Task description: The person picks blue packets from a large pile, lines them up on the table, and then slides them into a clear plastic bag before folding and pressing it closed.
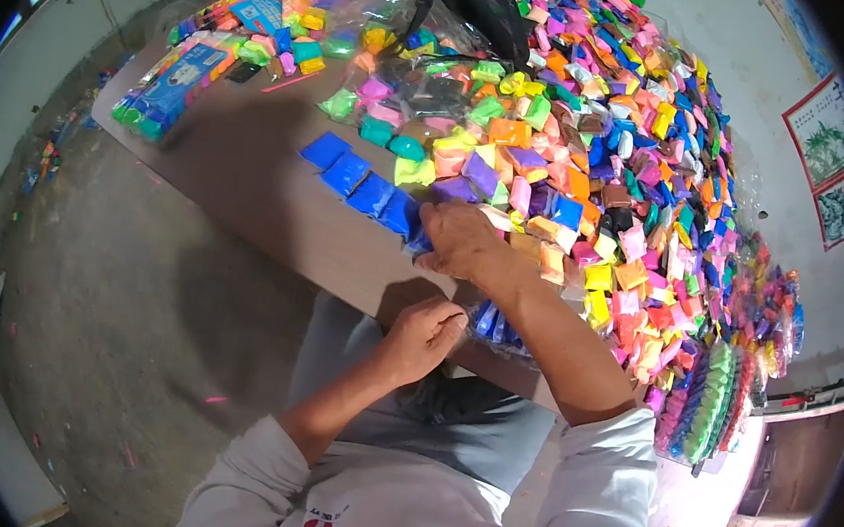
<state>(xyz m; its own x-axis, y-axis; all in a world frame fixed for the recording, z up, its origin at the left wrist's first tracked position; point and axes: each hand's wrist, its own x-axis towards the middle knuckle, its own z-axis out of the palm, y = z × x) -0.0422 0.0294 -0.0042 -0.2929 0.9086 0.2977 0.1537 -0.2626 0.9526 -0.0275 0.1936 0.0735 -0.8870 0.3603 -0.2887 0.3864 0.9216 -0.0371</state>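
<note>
A row of square blue packets (370,195), joined edge to edge, lies slantwise on the brown tabletop (278,186). At the near end of this row is my right hand (459,241), its fingers and thumb closed around the last blue packet, which they partly cover. My left hand (424,336) hovers by the table's front edge with its fingers curled together; whatever may be in it is hidden. Between my right forearm and the table edge sits a clear bag with more blue packets (493,322).
A large heap of small multicoloured packets (591,168) covers the table's right side and back. A black plastic bag (479,8) rests on it. Filled clear packs with a blue label (179,82) lie at the far left. Strips of packets (711,399) hang at the right edge.
</note>
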